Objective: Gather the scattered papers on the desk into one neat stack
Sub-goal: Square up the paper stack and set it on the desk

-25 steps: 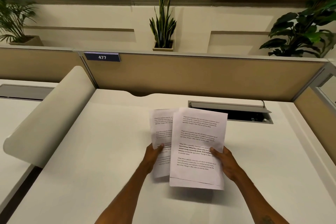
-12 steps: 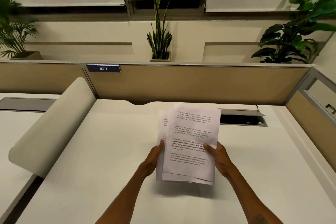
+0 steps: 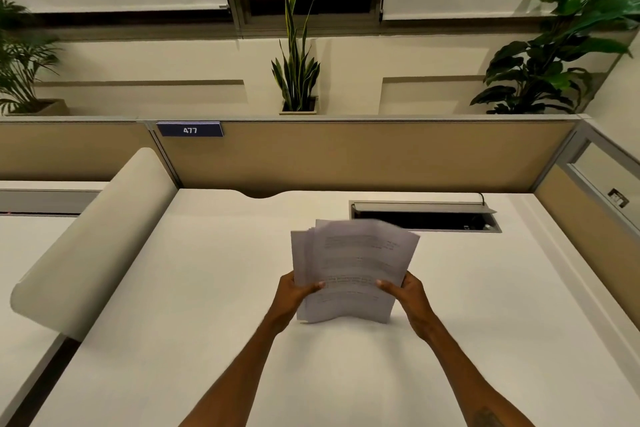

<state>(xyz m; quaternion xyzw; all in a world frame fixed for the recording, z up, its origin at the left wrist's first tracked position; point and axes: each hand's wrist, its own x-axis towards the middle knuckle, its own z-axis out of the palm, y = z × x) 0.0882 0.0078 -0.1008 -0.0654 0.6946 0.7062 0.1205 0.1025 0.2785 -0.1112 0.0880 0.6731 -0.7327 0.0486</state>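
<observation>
The left hand (image 3: 294, 291) is closed on the left edge of the papers (image 3: 353, 267), thumb on the front. The bundle stands nearly upright, its lower edge at the desk (image 3: 173, 288). The sheets are light and limp; they bend at the bottom and fan at the top, so holding both side edges seems best. The right hand (image 3: 405, 291) is closed on the right edge. The text is blurred, the sheet count unclear.

papers (image 3: 353, 263) upright on desk (image 3: 173, 305) (tops fanned)
</observation>
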